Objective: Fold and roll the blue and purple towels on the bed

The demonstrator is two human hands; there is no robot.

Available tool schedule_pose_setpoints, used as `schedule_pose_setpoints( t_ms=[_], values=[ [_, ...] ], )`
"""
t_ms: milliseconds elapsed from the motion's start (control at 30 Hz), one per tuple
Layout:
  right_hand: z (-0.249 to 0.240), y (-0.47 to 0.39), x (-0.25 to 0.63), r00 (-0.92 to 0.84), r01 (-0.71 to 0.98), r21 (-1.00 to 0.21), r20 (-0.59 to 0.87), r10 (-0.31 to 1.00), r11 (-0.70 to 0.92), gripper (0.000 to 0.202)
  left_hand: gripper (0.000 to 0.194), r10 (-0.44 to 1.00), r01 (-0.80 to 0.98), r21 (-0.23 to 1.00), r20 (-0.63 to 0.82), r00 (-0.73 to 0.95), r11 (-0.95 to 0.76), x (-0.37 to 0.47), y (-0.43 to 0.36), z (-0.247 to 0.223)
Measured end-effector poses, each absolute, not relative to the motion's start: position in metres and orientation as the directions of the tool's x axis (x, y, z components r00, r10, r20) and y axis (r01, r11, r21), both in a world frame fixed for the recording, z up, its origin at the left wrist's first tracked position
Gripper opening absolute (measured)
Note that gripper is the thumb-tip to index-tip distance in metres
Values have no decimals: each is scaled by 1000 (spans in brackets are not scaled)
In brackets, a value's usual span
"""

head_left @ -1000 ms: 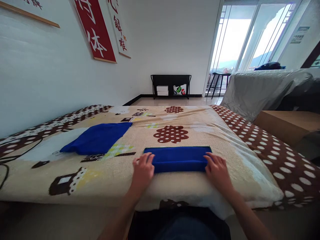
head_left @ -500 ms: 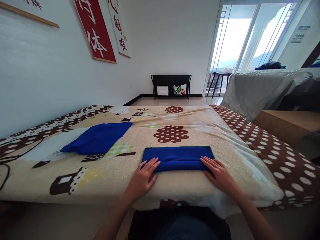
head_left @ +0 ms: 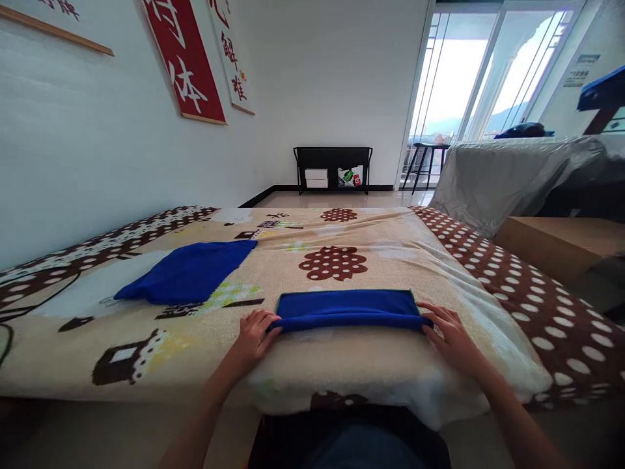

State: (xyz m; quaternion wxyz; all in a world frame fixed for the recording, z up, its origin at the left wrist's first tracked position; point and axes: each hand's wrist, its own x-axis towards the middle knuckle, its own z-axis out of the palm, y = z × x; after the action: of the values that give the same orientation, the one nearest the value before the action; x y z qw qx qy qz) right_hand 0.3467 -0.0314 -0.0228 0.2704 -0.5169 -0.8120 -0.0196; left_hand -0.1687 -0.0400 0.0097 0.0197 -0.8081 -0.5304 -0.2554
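L hand (head_left: 256, 333) & R hand (head_left: 450, 335) pinch opp. ends of folded blue cloth (head_left: 349, 310), fingers on its near edge; it's flat on bed (head_left: 273, 368) (2nd blue cloth (head_left: 188, 271) far L).

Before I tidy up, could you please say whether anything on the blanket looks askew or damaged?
The loose blue cloth at left lies slanted, unlike the straighter folded cloth. The blanket is creased at right. No spill or damage shows.
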Motion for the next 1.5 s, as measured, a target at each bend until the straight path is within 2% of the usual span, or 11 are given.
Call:
schedule_pose_setpoints(
  t_ms=[100,267,333,433,533,700,833,1000,1133,1333,1500],
  values=[
    [-17,-28,341,-301,856,-259,452,840,446,31,31,870,861,265,370,325,-434,-171,-36,15],
    [-16,-29,289,-230,904,-188,542,808,384,35,39,861,937,104,438,258,-334,-127,-31,13],
    [-11,-33,254,-333,855,-171,542,772,489,38,46,818,890,82,437,373,-449,-89,-34,14],
    [0,-34,207,-488,759,-190,468,737,623,37,43,733,757,109,371,571,-644,-35,-35,16],
    [8,-25,187,-528,751,-216,369,765,623,42,47,764,766,133,294,575,-628,-11,-27,18],
    [7,-8,221,-430,851,-194,274,860,488,62,59,875,872,139,205,439,-469,-51,-16,20],
    [0,-7,269,-380,883,-187,255,889,431,66,62,910,909,139,197,364,-393,-102,-21,18],
    [-13,-8,317,-398,860,-231,258,880,456,68,65,878,862,190,206,433,-470,-143,-28,16],
    [-19,-10,337,-415,819,-300,278,866,489,74,61,863,809,304,219,456,-504,-163,-28,14],
    [-21,-13,341,-376,777,-405,314,872,482,49,47,891,758,470,254,376,-453,-175,-25,10],
    [-20,4,335,-316,807,-382,367,875,452,35,36,895,815,389,304,327,-430,-172,-10,9]
  ],
)
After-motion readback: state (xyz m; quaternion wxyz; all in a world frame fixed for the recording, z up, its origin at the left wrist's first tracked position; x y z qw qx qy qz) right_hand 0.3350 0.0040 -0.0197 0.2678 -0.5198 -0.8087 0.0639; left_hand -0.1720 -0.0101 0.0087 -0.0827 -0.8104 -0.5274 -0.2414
